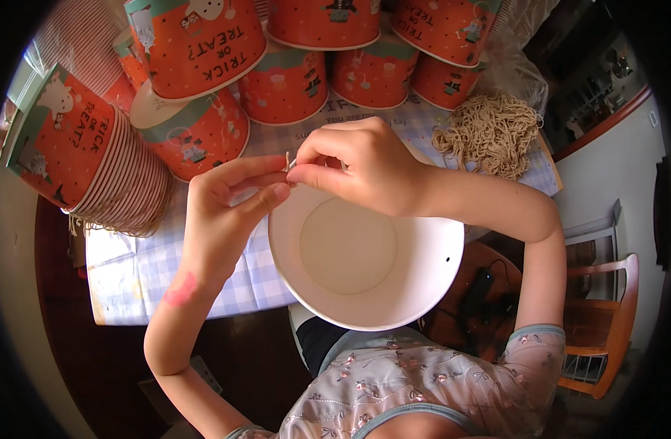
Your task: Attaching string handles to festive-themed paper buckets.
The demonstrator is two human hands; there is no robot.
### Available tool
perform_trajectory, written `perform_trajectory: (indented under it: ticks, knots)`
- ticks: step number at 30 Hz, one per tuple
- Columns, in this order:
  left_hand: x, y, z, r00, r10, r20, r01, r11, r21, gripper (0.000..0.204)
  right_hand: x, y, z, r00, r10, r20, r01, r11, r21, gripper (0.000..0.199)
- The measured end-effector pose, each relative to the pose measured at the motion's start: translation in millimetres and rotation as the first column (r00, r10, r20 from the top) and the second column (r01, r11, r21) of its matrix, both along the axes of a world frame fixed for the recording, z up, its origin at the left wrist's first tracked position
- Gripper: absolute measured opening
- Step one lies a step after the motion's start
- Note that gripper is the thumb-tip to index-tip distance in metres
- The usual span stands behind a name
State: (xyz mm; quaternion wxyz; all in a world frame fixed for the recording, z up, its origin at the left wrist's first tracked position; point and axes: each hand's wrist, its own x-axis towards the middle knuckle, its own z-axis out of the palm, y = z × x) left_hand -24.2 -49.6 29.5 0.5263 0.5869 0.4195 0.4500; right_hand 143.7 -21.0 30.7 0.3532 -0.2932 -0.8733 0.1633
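A paper bucket [423, 274] with a white inside stands tilted at the table's near edge, its mouth facing me. A small dark hole shows near its right rim. At the bucket's far left rim, my left hand [222, 194] is closed in a pinch, thumb and fingertips together on a short end of beige cord [288, 159]. My right hand [368, 164] meets it there, thumb and forefinger pinching the same cord. How the cord runs through the bucket wall is hidden behind the fingers.
Several orange-red printed buckets [284, 80] are piled along the back. A nested stack of them [94, 146] leans at the left, with cords hanging below. A heap of beige cords [492, 135] lies at the right on the checked tablecloth [130, 271]. A wooden chair [613, 322] stands at the right.
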Motion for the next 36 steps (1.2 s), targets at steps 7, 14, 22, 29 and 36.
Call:
perform_trajectory:
  ticks: [7, 14, 22, 29, 36]
  knots:
    - [0, 2, -1, 1.0, 0.019, 0.021, -0.017, 0.998, -0.068, 0.02, -3, -6, 8, 0.995, -0.033, -0.092, -0.013, 0.891, -0.453, 0.009]
    - [-2, 1, -4, 0.997, 0.045, 0.057, -0.04, 0.996, -0.083, 0.022, -3, -9, 10, 0.998, 0.024, -0.06, -0.056, 0.779, -0.624, 0.01]
    - [-2, 2, -6, 0.991, 0.055, 0.121, -0.037, 0.989, -0.145, 0.025, -6, -8, 7, 0.999, 0.031, 0.013, -0.016, 0.767, -0.641, 0.009]
    - [-4, 2, -9, 0.991, 0.025, 0.135, -0.016, 0.997, -0.07, 0.023, -2, -6, 5, 0.997, 0.033, -0.072, -0.073, 0.739, -0.67, 0.008]
    - [-2, 3, -16, 0.993, 0.047, -0.104, -0.008, 0.939, 0.343, 0.019, -1, -7, 6, 0.994, 0.029, -0.107, -0.093, 0.746, -0.66, 0.009]
